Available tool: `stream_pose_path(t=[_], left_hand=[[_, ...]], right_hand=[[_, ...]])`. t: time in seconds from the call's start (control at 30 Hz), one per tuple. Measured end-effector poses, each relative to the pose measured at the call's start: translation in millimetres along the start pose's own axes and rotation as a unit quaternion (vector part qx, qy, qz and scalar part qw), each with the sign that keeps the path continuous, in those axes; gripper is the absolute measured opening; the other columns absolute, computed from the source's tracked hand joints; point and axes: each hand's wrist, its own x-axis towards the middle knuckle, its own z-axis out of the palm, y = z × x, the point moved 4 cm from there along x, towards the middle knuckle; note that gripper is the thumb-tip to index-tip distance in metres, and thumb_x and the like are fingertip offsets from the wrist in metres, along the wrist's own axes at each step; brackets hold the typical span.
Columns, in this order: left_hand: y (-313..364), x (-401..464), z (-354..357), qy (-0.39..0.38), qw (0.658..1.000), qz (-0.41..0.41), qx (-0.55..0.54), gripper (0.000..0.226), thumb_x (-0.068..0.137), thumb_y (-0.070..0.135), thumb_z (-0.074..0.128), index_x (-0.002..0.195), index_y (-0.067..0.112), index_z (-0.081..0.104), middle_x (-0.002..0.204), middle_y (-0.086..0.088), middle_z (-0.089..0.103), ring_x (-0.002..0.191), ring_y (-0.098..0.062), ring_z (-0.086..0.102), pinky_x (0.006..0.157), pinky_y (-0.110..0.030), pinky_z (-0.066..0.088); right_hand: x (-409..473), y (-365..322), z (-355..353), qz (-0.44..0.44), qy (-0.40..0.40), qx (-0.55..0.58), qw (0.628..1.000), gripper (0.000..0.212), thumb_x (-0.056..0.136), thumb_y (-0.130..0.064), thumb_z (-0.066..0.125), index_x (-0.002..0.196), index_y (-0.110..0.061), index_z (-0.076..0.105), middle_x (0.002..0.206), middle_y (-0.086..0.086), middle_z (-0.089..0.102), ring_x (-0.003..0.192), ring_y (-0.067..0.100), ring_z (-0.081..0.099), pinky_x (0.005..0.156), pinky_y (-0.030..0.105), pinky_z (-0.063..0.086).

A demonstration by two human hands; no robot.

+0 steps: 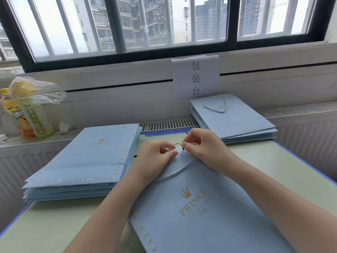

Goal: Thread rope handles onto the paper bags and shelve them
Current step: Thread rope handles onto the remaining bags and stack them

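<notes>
Wide window (164, 24) with black frame and white bars across the top, tower blocks beyond. Pale green table (284, 172) with blue edging below, against a white ledge and radiator grille.

Light blue paper bag (209, 216) lying flat at centre, tilted, gold crown and "PRINCE" printed on its face, top edge under the hands. Left stack of bags (82, 161) flat on the table's left part, top bag showing two punched holes along its far edge. Right stack of bags (235, 117) at the far right, partly over the grille, a rope loop lying on the top bag.

White paper sign (196, 77) with three black characters stuck to the ledge behind the right stack. Drink bottles (31, 115) standing on the grille at far left, a crumpled clear plastic bag (36, 92) draped over their tops.

Left hand (156, 157) resting on the centre bag's top edge, fingers curled, thumb and forefinger pinching the bag's edge and the rope there. Right hand (202, 145) just beside it, fingertips almost touching the left's, pinching the rope handle (175, 172) near its end. Rope arching up in a small loop between the two hands, the rest trailing down across the bag's face beneath the left wrist. Whether the end sits through a hole: cannot tell.
</notes>
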Motion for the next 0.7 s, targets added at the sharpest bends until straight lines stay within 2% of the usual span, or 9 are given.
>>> stream_pose_path(t=[0.1,0.2,0.3,0.4,0.5,0.6,0.7], left_hand=[[2.3,0.3,-10.1,-0.036,0.997,-0.040,-0.057,0.010,0.087,0.023,0.067,0.082,0.015,0.070,0.062,0.006,0.059,0.046,0.005,0.046,0.048,-0.007,0.034],[-0.2,-1.1,-12.4,-0.080,0.990,-0.096,-0.069,0.018,0.088,0.026,0.066,0.076,0.013,0.063,0.062,0.005,0.055,0.047,0.002,0.045,0.045,-0.009,0.033],[-4.1,-2.7,-9.9,-0.128,0.982,-0.128,-0.060,0.021,0.090,0.031,0.062,0.077,0.015,0.061,0.068,0.004,0.054,0.058,-0.006,0.045,0.050,-0.014,0.034],[-4.4,-4.8,-5.7,-0.155,0.978,-0.131,-0.054,0.023,0.093,0.032,0.058,0.083,0.013,0.065,0.065,0.006,0.052,0.053,-0.003,0.042,0.044,-0.008,0.030],[-4.6,-5.8,-4.3,-0.150,0.974,-0.142,-0.089,0.022,0.094,0.028,0.057,0.092,0.009,0.067,0.065,0.006,0.054,0.045,0.002,0.042,0.042,-0.007,0.030],[-3.6,-6.0,-6.6,-0.151,0.968,-0.163,-0.118,0.014,0.093,0.019,0.057,0.089,0.012,0.068,0.071,0.004,0.060,0.052,-0.001,0.051,0.050,-0.009,0.040],[-5.5,-5.0,-8.2,-0.153,0.962,-0.200,-0.110,0.017,0.089,0.013,0.054,0.090,0.005,0.069,0.075,-0.004,0.062,0.065,-0.017,0.055,0.062,-0.021,0.045]], right_hand=[[-2.2,-9.4,0.7,-0.022,-0.019,0.046,0.998,0.007,0.085,-0.013,0.067,0.079,-0.014,0.065,0.079,-0.003,0.068,0.080,0.011,0.063,0.078,0.027,0.049],[-3.9,-16.0,4.3,-0.056,-0.026,0.051,0.997,0.007,0.084,-0.011,0.068,0.078,-0.014,0.065,0.079,-0.002,0.067,0.079,0.013,0.063,0.077,0.029,0.049],[-6.5,-16.9,10.9,-0.068,-0.040,0.044,0.996,0.007,0.084,-0.010,0.067,0.080,-0.015,0.064,0.076,-0.008,0.064,0.071,0.001,0.057,0.069,0.015,0.044],[-8.0,-16.5,15.4,-0.071,-0.057,0.039,0.995,0.008,0.085,-0.010,0.066,0.081,-0.016,0.064,0.075,-0.012,0.063,0.071,-0.003,0.056,0.068,0.011,0.040],[-7.6,-16.3,15.2,-0.071,-0.060,0.033,0.995,0.010,0.087,-0.011,0.065,0.082,-0.019,0.062,0.076,-0.014,0.062,0.075,-0.003,0.056,0.070,0.010,0.039],[-6.4,-15.4,11.5,-0.065,-0.049,0.026,0.996,0.009,0.088,-0.012,0.063,0.083,-0.019,0.062,0.079,-0.012,0.063,0.078,0.000,0.057,0.071,0.010,0.040],[-7.0,-14.9,9.6,-0.066,-0.051,0.000,0.996,0.009,0.087,-0.013,0.062,0.083,-0.021,0.062,0.081,-0.009,0.064,0.079,0.003,0.056,0.070,0.011,0.039]])
